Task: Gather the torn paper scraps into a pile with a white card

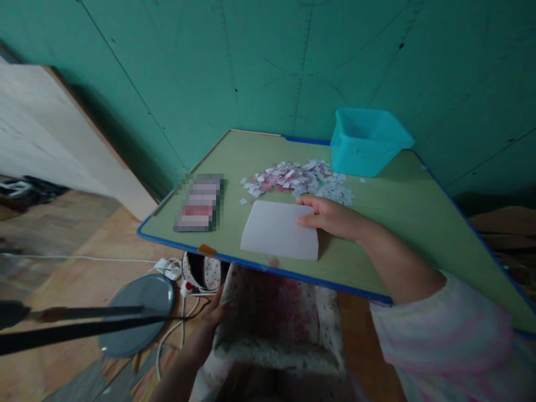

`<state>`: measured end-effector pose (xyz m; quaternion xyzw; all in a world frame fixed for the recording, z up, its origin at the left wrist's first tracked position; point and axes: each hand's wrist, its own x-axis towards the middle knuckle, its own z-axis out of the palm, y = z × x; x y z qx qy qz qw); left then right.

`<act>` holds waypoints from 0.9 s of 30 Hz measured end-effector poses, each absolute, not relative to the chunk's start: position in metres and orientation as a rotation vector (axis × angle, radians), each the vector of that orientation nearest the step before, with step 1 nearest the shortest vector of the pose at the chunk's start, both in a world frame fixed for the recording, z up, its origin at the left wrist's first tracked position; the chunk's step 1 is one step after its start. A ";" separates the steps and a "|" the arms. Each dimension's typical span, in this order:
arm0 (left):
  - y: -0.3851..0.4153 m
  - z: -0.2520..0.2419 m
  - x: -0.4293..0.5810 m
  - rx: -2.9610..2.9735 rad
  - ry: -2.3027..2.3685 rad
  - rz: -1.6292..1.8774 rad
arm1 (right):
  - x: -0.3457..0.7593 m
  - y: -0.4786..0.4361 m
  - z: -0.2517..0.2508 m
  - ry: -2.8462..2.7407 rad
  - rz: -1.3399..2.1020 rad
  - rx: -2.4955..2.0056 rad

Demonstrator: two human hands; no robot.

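Observation:
My right hand (324,215) grips the right edge of a piece of white paper (280,230), thumb on top and fingers curled at its far side. The paper lies over the front part of the pale green tabletop. Just beyond it spreads a heap of small cut paper pieces (293,177), white and pinkish. Below the table's front edge, my left hand (215,312) rests against the left side of a whitish, dark-speckled thing (221,340) with pink stains inside. Its fingers are mostly hidden, so its grip does not show.
A turquoise plastic basket (362,148) stands at the table's back right. At the left lies a pixelated phone-like object (199,204). A green wall (268,67) rises behind the table (402,234). A grey round lid-like disc (142,312), white cables and a power strip (167,269) are on the floor.

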<state>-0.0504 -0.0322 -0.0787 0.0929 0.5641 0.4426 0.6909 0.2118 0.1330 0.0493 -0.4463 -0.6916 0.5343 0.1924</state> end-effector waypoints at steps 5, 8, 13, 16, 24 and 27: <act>-0.028 -0.068 -0.055 0.958 1.691 0.740 | 0.216 0.135 0.049 -2.019 1.502 -1.238; -0.027 -0.064 -0.055 1.569 1.853 0.730 | 0.218 0.136 0.050 -2.085 1.485 -1.226; -0.023 -0.046 -0.046 2.364 1.868 0.802 | 0.219 0.135 0.051 -2.144 1.510 -1.241; -0.019 -0.039 -0.041 2.465 1.877 0.930 | 0.218 0.134 0.051 -2.161 1.527 -1.246; -0.017 -0.043 -0.039 2.615 2.064 0.829 | 0.221 0.135 0.051 -2.227 1.578 -1.155; -0.022 -0.044 -0.040 2.572 2.080 0.751 | 0.221 0.134 0.051 -2.177 1.697 -1.091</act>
